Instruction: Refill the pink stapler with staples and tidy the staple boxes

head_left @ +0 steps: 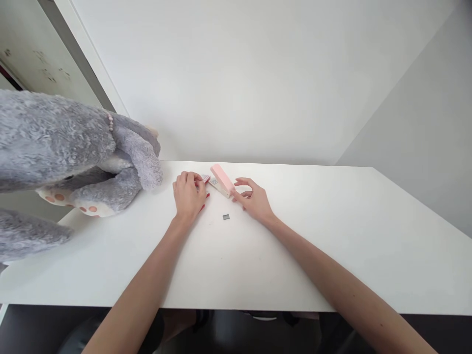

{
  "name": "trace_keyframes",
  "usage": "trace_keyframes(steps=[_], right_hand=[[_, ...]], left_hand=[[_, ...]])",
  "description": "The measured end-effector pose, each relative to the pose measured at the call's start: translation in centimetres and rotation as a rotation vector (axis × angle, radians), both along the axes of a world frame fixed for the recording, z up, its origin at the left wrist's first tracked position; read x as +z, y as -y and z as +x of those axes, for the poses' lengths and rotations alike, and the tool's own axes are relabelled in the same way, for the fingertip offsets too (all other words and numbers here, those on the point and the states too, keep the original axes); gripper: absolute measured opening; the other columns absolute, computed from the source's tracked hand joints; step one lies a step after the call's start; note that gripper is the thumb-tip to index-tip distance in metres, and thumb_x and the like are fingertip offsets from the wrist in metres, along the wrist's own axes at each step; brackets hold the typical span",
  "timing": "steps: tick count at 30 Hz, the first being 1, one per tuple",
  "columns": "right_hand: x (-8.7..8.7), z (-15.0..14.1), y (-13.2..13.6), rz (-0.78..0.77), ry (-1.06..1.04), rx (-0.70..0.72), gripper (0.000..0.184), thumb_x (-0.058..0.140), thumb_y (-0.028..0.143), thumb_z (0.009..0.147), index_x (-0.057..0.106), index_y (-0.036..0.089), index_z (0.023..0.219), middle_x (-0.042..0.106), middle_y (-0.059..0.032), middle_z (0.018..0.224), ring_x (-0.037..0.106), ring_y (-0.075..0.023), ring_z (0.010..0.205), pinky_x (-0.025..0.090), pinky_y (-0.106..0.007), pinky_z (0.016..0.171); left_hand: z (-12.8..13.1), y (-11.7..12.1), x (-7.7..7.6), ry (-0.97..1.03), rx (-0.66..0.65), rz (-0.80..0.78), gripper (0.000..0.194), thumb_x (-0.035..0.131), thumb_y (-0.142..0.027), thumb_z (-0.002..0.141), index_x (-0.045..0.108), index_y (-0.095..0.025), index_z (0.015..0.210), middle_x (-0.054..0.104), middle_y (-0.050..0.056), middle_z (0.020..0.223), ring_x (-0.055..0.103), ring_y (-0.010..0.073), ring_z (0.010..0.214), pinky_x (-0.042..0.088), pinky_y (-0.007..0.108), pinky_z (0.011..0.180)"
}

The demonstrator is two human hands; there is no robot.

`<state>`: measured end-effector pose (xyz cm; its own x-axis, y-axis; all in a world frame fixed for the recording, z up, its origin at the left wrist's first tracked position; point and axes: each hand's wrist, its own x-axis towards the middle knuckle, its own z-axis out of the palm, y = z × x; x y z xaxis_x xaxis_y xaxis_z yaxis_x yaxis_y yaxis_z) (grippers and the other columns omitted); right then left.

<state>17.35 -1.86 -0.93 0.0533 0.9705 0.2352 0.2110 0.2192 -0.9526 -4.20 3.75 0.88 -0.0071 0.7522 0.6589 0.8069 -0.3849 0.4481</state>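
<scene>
A pink stapler point(222, 178) lies on the white table with its top raised from its pale base point(220, 189). My right hand point(255, 200) is at the stapler's near end; one digit touches it while the other fingers stay curved and apart. To the left, my left hand point(189, 196) has its fingers curled over a small red-and-white staple box point(207, 178), mostly hidden beneath them. A short grey strip of staples point(226, 217) rests on the table just in front of the stapler, touched by neither hand.
A large grey plush toy point(84, 147) takes up the left side of the table point(332, 221). Behind the table rises a white wall point(239, 83). The table's front edge runs below my forearms, with dark space under it.
</scene>
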Motion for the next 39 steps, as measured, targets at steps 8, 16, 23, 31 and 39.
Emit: trace_keyframes(steps=[8,16,23,31,39], right_hand=[[0.3,-0.2,0.7,0.167,0.299,0.194,0.024,0.074,0.047,0.088,0.068,0.025,0.08,0.068,0.0013,0.083,0.054,-0.0131,0.065,0.046,-0.029,0.066],[-0.2,0.4,0.6,0.251,0.559,0.316,0.026,0.082,0.053,0.084,0.075,0.028,0.087,0.068,0.0012,0.089,0.059,-0.0152,0.075,0.043,-0.029,0.071],[-0.4,0.4,0.2,0.204,0.515,0.316,0.024,0.081,0.053,0.085,0.08,0.029,0.085,0.07,0.0002,0.09,0.059,-0.0156,0.075,0.045,-0.03,0.073],[0.3,0.3,0.3,0.099,0.308,0.342,0.023,0.083,0.051,0.082,0.081,0.028,0.082,0.069,-0.0007,0.088,0.057,-0.0158,0.073,0.047,-0.032,0.071],[0.8,0.5,0.2,-0.108,-0.002,0.37,0.033,0.081,0.057,0.08,0.082,0.025,0.088,0.076,-0.0031,0.088,0.065,-0.0166,0.072,0.046,-0.028,0.059]], left_hand=[[-0.6,0.1,-0.6,-0.048,-0.024,-0.13,0.012,0.049,-0.023,0.094,0.06,-0.025,0.09,0.066,0.001,0.07,0.053,0.0212,0.06,0.03,0.032,0.063],[-0.5,0.6,-0.2,-0.228,-0.386,-0.078,0.025,0.043,-0.026,0.091,0.055,-0.025,0.069,0.059,0.001,0.06,0.055,0.0221,0.064,0.041,0.035,0.078],[-1.0,0.9,-0.2,-0.22,-0.454,-0.164,0.04,0.033,-0.036,0.1,0.052,-0.025,0.067,0.058,0.003,0.057,0.052,0.0212,0.056,0.037,0.035,0.069],[-0.7,1.3,-0.3,-0.148,-0.498,-0.19,0.049,0.029,-0.047,0.102,0.054,-0.025,0.067,0.057,0.003,0.056,0.046,0.0187,0.051,0.033,0.034,0.063],[0.7,2.2,1.0,0.461,-0.548,-0.382,0.062,0.023,-0.055,0.103,0.052,-0.025,0.057,0.045,0.002,0.042,0.041,0.0179,0.046,0.035,0.034,0.058]])
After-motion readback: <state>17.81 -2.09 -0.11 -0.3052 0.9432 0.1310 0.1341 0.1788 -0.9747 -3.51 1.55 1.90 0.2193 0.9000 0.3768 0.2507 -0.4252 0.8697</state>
